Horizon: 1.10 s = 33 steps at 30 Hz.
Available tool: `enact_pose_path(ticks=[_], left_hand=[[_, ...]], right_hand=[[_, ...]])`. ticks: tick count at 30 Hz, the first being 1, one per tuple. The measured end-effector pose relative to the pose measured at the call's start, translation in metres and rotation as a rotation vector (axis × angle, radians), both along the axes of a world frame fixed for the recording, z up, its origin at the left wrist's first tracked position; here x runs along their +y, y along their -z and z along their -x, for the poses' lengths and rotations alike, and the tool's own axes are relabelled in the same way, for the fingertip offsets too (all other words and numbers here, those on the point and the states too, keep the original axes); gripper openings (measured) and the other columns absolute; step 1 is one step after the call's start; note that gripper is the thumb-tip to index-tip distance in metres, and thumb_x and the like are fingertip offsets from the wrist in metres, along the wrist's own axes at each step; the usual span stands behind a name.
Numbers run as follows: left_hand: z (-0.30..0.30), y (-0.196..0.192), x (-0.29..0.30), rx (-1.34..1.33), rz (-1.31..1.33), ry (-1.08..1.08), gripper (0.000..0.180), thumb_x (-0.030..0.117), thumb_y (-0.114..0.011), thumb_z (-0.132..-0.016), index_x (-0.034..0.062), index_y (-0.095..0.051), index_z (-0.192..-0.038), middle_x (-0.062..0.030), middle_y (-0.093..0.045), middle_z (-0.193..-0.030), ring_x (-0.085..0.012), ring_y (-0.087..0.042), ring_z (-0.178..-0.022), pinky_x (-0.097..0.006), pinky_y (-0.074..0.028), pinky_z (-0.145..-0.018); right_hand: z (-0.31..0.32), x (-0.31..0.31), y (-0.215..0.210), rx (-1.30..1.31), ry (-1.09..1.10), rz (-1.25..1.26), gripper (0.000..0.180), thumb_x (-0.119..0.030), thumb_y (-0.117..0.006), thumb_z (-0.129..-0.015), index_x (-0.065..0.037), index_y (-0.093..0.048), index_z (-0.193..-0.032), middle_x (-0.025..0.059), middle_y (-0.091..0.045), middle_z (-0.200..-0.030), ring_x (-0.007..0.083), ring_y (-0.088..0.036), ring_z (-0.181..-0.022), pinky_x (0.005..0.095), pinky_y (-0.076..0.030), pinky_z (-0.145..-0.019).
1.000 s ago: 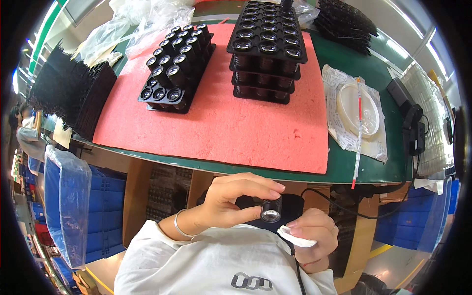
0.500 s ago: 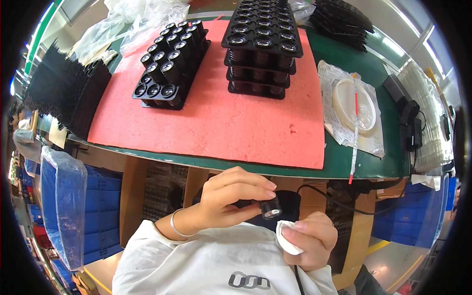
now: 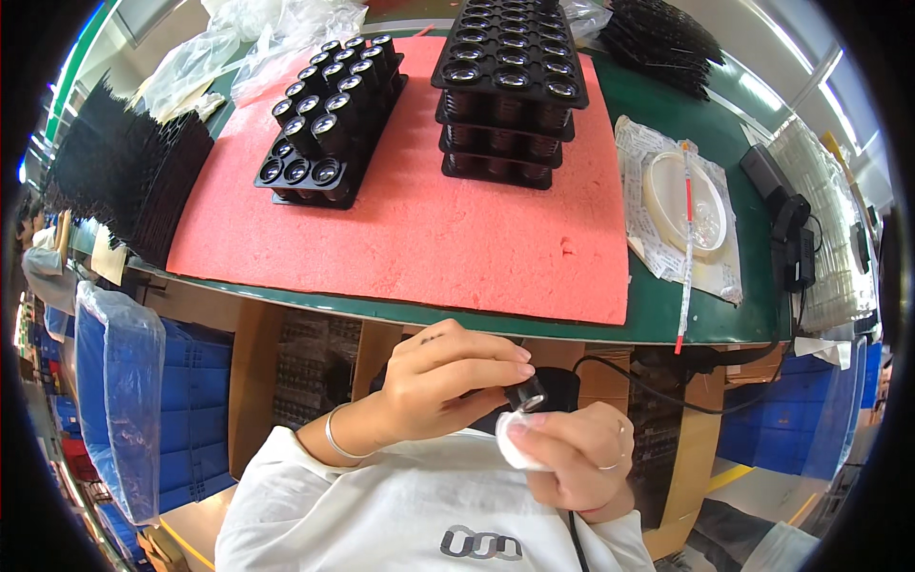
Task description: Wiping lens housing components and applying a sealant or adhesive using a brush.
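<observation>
Between the fingers of my left hand [image 3: 443,377] is a small black lens barrel [image 3: 524,392], its glass end tilted down to the right. My right hand [image 3: 581,458] pinches a folded white wiping cloth [image 3: 516,444], which sits right up against the barrel's glass end; whether it presses on the glass I cannot tell. Both hands are in front of the table's near edge. On the pink foam mat [image 3: 400,248] lies a black tray [image 3: 310,186] of similar lens barrels, several standing taller than the front row. To its right is a stack of full black trays [image 3: 505,124].
Black empty-looking trays are piled at the left [image 3: 133,181] and far right [image 3: 662,43]. A round white dish [image 3: 684,205] rests on paper, a red-and-white strip [image 3: 686,276] across it. Clear plastic bags [image 3: 276,48] lie behind. Blue crates [image 3: 195,410] stand below the table.
My right hand has moved left and slightly up, bringing the cloth from beside the lens barrel to its glass end. The left hand keeps its hold, the barrel turned slightly.
</observation>
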<state>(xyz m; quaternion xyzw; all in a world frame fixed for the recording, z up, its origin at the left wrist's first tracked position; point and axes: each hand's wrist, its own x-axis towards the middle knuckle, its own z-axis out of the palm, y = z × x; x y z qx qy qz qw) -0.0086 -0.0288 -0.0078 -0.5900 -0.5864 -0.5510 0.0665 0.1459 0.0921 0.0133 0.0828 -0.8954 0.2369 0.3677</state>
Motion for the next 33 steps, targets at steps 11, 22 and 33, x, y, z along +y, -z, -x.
enact_pose_path(ticks=[11, 22, 33], left_hand=[[0.001, -0.001, 0.000, -0.085, 0.019, 0.048, 0.036, 0.001, -0.075, -0.058, 0.0060, -0.067, -0.092, -0.0059, -0.067, -0.094, -0.0143, -0.062, -0.074, -0.023, -0.043, -0.059], [0.005, 0.001, -0.002, -0.167, 0.021, 0.071, 0.026, 0.003, -0.074, -0.065, 0.0038, -0.065, -0.090, -0.0092, -0.069, -0.089, -0.0138, -0.064, -0.072, -0.023, -0.041, -0.057], [0.005, -0.002, -0.003, -0.301, 0.090, 0.117, 0.024, 0.008, -0.075, -0.071, 0.0021, -0.065, -0.092, -0.0105, -0.069, -0.090, -0.0109, -0.056, -0.063, -0.020, -0.042, -0.052]], right_hand=[[-0.005, 0.005, -0.004, 0.019, 0.089, 0.176, 0.036, -0.007, -0.074, -0.056, -0.010, -0.069, -0.092, -0.0012, -0.054, -0.089, 0.0105, -0.048, -0.052, 0.0225, -0.038, -0.047], [-0.001, 0.008, -0.011, -0.068, -0.101, 0.058, 0.034, -0.017, -0.074, -0.058, -0.012, -0.068, -0.091, -0.0021, -0.061, -0.089, 0.0093, -0.049, -0.053, 0.0220, -0.040, -0.046], [0.002, 0.012, -0.009, -0.062, -0.126, 0.157, 0.030, -0.022, -0.076, -0.064, -0.013, -0.068, -0.091, -0.0017, -0.060, -0.087, 0.0102, -0.052, -0.051, 0.0226, -0.041, -0.046]])
